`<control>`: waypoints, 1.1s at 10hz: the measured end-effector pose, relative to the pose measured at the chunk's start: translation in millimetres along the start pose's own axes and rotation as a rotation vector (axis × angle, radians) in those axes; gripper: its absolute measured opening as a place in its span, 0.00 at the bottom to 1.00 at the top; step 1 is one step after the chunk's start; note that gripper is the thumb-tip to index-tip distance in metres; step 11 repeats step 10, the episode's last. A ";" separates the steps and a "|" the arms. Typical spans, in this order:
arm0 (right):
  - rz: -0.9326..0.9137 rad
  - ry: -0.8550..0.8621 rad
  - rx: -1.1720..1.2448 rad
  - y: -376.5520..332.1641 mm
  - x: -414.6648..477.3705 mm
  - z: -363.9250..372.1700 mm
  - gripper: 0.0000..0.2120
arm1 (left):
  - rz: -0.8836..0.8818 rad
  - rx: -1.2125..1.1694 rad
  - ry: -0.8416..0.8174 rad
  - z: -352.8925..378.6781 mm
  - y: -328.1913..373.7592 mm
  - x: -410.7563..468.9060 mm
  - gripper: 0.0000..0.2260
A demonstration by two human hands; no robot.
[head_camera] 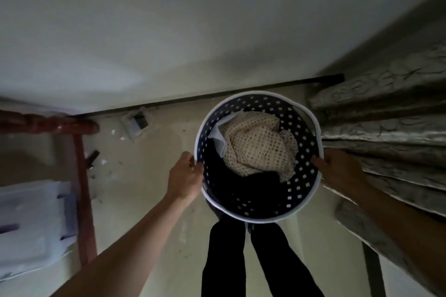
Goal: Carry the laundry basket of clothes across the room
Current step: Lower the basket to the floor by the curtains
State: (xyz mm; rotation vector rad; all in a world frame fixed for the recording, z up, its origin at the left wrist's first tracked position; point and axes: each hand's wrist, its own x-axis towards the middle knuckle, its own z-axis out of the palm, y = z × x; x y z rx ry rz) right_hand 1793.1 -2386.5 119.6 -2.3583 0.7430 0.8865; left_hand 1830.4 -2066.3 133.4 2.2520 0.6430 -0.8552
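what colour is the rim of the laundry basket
White. The rim runs around a dark navy, perforated laundry basket, seen clearly in the head view.

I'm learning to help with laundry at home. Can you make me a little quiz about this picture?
1. True or false: only one hand is on the laundry basket.
2. What lies on top of the dark clothes in the basket?
A. a cream netted cloth
B. a red towel
C. a pair of shoes
3. Fill in: the left hand and the right hand each have a grip on the basket's white ____.

Key
1. False: both hands hold it, one on each side.
2. A, the cream netted cloth.
3. rim
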 end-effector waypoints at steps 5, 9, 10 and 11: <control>0.019 0.127 -0.072 46.8 220.3 109.0 0.20 | -0.072 -0.192 -0.051 146.0 -19.5 223.7 0.09; 0.191 -0.065 0.280 41.8 194.9 92.5 0.10 | -0.235 -0.323 -0.229 112.4 2.4 184.1 0.06; 0.142 -0.043 0.443 23.1 157.5 64.2 0.06 | -0.247 -0.372 -0.227 84.4 15.2 135.4 0.03; 0.142 -0.043 0.443 23.1 157.5 64.2 0.06 | -0.247 -0.372 -0.227 84.4 15.2 135.4 0.03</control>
